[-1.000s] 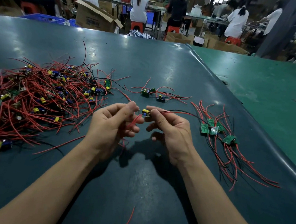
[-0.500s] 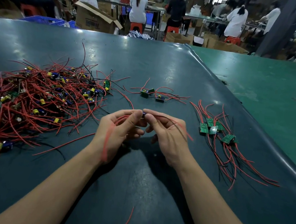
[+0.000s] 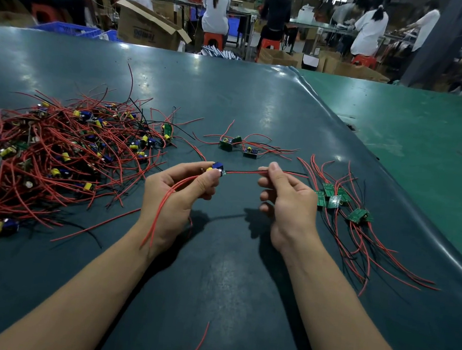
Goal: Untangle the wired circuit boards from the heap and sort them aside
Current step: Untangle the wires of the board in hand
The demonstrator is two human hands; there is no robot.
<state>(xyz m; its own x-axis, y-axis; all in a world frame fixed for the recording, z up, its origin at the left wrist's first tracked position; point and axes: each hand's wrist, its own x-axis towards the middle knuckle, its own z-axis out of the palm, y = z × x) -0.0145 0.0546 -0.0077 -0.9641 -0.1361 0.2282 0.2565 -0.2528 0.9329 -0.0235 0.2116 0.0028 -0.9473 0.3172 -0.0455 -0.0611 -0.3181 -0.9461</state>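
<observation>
Left hand [image 3: 178, 195] pinches board [image 3: 216, 169]; heap [image 3: 57, 152] beside.

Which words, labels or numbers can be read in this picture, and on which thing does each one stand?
Open brown cardboard box behind the table: one dark printed word on its side, too blurred to read.
Small green circuit boards at the right: no readable marking.
Small circuit board with blue and yellow parts held in the left hand: nothing legible.
No text here can be quoted.
</observation>
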